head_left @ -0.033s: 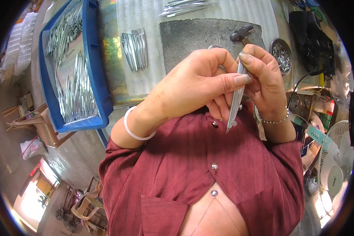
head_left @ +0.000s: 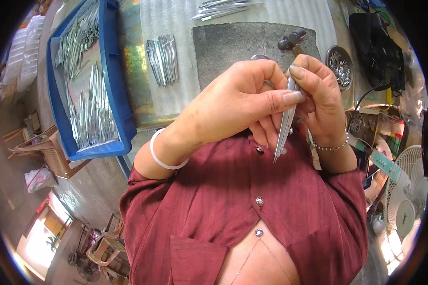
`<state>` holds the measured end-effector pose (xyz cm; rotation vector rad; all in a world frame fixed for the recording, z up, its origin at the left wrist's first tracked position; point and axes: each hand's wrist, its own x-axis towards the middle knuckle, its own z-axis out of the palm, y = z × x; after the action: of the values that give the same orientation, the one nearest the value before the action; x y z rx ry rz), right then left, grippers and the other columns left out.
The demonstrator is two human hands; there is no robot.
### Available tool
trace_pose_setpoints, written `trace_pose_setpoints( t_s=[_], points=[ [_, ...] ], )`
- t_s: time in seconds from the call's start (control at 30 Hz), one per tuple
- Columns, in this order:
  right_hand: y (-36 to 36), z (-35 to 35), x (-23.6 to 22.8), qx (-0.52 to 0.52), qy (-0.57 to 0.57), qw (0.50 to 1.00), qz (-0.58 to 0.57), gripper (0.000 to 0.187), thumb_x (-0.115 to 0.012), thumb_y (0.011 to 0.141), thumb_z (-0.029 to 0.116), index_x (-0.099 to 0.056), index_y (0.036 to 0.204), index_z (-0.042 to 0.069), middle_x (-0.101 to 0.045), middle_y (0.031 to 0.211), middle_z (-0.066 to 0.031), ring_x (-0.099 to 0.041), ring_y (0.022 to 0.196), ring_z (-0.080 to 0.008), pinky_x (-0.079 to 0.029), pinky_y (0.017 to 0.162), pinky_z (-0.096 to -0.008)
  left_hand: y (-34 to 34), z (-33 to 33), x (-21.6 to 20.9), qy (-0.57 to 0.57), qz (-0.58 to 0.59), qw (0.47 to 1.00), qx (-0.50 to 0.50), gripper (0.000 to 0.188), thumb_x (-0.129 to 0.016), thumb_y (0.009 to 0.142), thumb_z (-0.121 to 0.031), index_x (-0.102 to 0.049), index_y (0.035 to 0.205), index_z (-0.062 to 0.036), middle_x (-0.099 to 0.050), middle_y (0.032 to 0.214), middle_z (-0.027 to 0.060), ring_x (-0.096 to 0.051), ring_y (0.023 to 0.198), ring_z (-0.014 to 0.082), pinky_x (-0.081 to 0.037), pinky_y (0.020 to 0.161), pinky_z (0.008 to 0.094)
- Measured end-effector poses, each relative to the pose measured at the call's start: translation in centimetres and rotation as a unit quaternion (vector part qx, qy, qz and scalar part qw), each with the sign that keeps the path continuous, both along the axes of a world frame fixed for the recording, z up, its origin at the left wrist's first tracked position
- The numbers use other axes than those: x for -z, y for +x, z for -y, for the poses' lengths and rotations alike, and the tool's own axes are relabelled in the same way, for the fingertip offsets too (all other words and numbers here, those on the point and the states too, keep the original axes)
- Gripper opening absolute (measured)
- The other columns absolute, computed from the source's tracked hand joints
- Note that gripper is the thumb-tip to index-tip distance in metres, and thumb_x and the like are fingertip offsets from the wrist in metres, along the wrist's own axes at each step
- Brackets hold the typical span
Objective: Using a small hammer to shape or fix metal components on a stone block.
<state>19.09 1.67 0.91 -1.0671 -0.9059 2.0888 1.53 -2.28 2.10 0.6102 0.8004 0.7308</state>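
Note:
In front of my chest I hold a slim silver metal tool that looks like pointed tweezers (head_left: 285, 123), its tip slanting down toward me. My left hand (head_left: 242, 95) pinches its middle between thumb and fingers. The thumb and forefinger of my right hand (head_left: 321, 88) close on its upper end. Near the tip sits a small round shiny part (head_left: 284, 151). Beyond my hands, a hammer (head_left: 292, 42) rests on a dark stone slab (head_left: 233, 47). A row of similar silver pieces (head_left: 162, 61) lies left of the slab.
At the left stands a blue tray (head_left: 110, 66) with many thin metal pieces. More metal pieces (head_left: 223, 8) lie at the far edge of the white sheet (head_left: 185, 23). Right of the slab is a dish of small metal parts (head_left: 340, 69). A white fan (head_left: 404, 190) is at the right.
The tip of the tool has dipped very slightly. Both hands keep practically the same grip and place.

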Motion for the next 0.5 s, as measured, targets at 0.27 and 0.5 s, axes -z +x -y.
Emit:
trace_pose_setpoints(
  t_s=[0.27, 0.5],
  points=[
    [0.7, 1.3, 0.4, 0.029, 0.006, 0.999, -0.012, 0.018, -0.059, 0.089, 0.016, -0.053, 0.074, 0.007, -0.05, 0.06, 0.0021, -0.037, 0.042, -0.0011, -0.028, 0.036, -0.0154, 0.4, 0.2, 0.8, -0.019, 0.028, 0.999, 0.032, 0.018, -0.058, 0.091, -0.018, -0.05, 0.089, -0.0025, -0.063, 0.068, 0.0082, -0.063, 0.051, 0.0141, -0.05, 0.041, 0.0207],
    [0.9, 1.1, 1.1, 0.029, -0.015, 0.999, -0.034, 0.019, -0.058, 0.089, 0.017, -0.053, 0.073, 0.007, -0.049, 0.06, 0.0023, -0.037, 0.042, -0.0013, -0.029, 0.036, -0.0161, 0.5, -0.2, 1.1, -0.049, 0.033, 0.997, 0.043, 0.027, -0.061, 0.09, -0.024, -0.049, 0.089, 0.0001, -0.061, 0.066, 0.0091, -0.063, 0.052, 0.0154, -0.053, 0.043, 0.0235]
  ],
)
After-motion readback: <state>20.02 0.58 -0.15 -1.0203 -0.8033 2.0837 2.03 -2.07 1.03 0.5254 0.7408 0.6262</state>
